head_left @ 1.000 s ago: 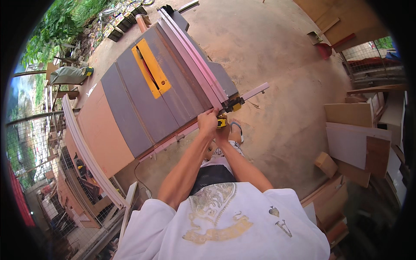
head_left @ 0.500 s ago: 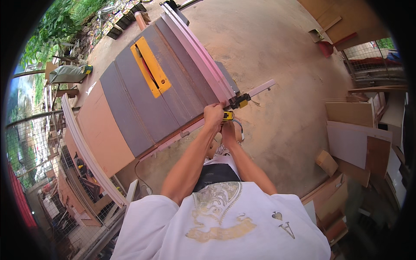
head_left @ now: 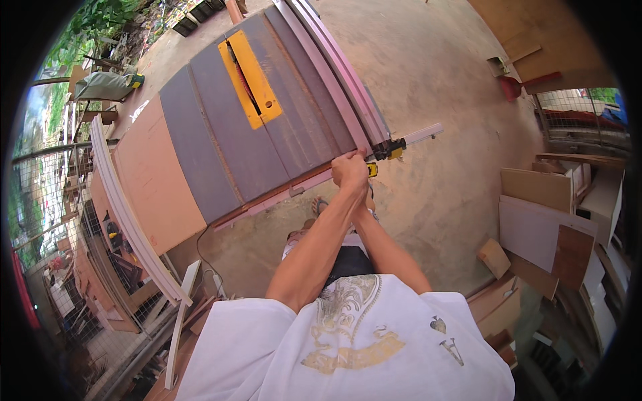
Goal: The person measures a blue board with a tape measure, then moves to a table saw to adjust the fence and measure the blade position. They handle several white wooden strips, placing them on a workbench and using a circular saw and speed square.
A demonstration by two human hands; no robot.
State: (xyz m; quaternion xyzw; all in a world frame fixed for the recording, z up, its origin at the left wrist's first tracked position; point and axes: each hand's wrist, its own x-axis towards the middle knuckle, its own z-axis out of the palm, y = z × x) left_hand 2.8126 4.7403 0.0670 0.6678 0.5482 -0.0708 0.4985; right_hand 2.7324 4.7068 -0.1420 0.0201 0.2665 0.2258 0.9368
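Observation:
My left hand (head_left: pixel 349 170) is closed at the near right corner of the grey table saw (head_left: pixel 227 154), where the pale fence (head_left: pixel 341 80) meets the front rail; what its fingertips grip is unclear. My right hand (head_left: pixel 362 198) is mostly hidden beneath it, around a yellow and black tape measure (head_left: pixel 372 170). Just right of the hands is the fence's black and yellow clamp (head_left: pixel 390 150). Farther up, a yellow insert plate (head_left: pixel 267 100) surrounds the saw's blade slot.
A peach board extension (head_left: pixel 160 187) adjoins the saw on the left, beside long pale rails (head_left: pixel 134 220) and a wire fence. Stacked boards (head_left: pixel 535 207) lean at the right. A red dustpan (head_left: pixel 511 89) lies by a wooden panel (head_left: pixel 515 33). My feet show below the saw.
Both hands have shifted up and to the right along with the tape measure, my left forearm now crossing more over the right. The saw sits higher in view and more of a foot shows.

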